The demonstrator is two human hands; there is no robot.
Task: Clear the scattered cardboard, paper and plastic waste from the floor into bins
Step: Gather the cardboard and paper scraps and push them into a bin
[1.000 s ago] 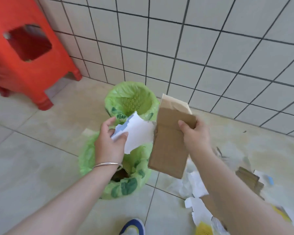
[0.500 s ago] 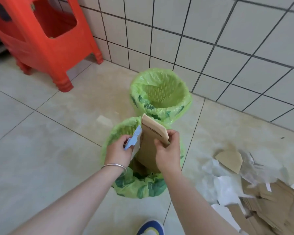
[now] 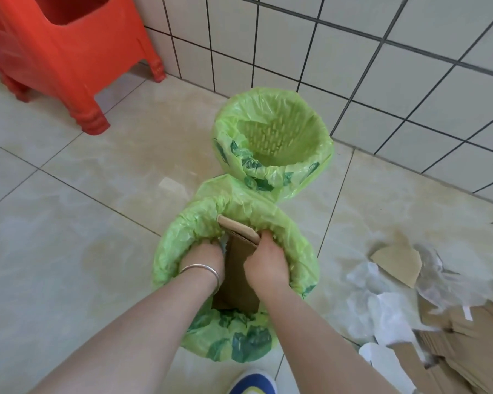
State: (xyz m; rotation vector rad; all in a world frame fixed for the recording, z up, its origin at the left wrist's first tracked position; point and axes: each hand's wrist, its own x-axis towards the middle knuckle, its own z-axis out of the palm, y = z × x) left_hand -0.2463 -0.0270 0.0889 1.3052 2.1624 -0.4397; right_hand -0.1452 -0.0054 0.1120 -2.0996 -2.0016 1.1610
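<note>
Both hands are down in the near bin (image 3: 302,251), lower centre of the frame. Right hand (image 3: 265,265) has its fingers curled round the cardboard (image 3: 239,268), which stands upright inside the bin. Left hand (image 3: 202,257) is wrist-deep beside it; can't tell what its fingers are doing. Far bin (image 3: 271,137) sits just behind, more waste (image 3: 410,302) lower right, red stool (image 3: 63,46) upper left.
</note>
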